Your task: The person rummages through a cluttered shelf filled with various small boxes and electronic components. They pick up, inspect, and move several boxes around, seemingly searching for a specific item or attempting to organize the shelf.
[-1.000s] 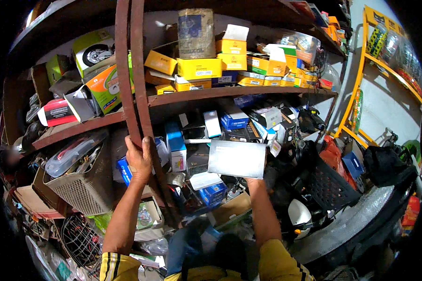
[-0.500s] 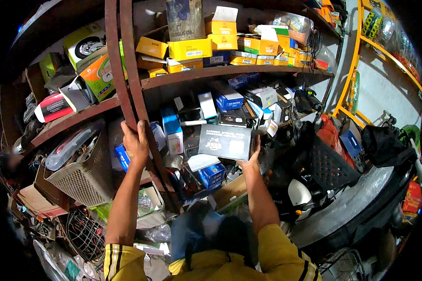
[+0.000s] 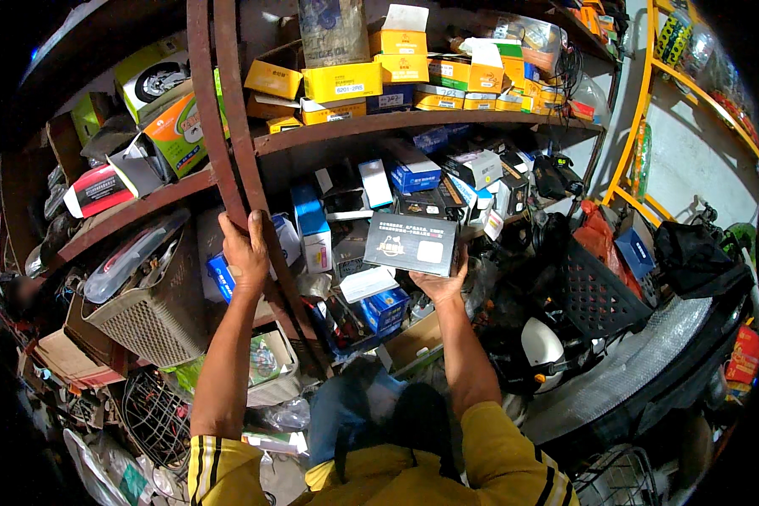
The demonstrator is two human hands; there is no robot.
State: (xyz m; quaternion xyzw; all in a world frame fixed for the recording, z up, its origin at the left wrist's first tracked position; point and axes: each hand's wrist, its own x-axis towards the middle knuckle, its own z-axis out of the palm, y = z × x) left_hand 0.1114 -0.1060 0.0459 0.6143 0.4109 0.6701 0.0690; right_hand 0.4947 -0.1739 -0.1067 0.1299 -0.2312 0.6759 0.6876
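Observation:
My right hand grips a dark grey cardboard box by its right end and underside, holding it up in front of the middle shelf. The box has pale print and a white label patch on the face turned up toward me. To the left, my left hand is wrapped round the reddish-brown upright post of the shelving. Behind the held box lie jumbled cartons, among them a blue and white box and a white-topped box. An opened blue box with a white flap sits below it.
Yellow cartons line the upper shelf. A beige plastic basket stands at left, a black crate at right. Bubble wrap covers a long dark thing near the right. A yellow rack stands beyond.
The grey box has tilted, with its near edge now showing, and shifted slightly to the right. My right hand has moved with it, more beneath the box. My left hand stays on the post.

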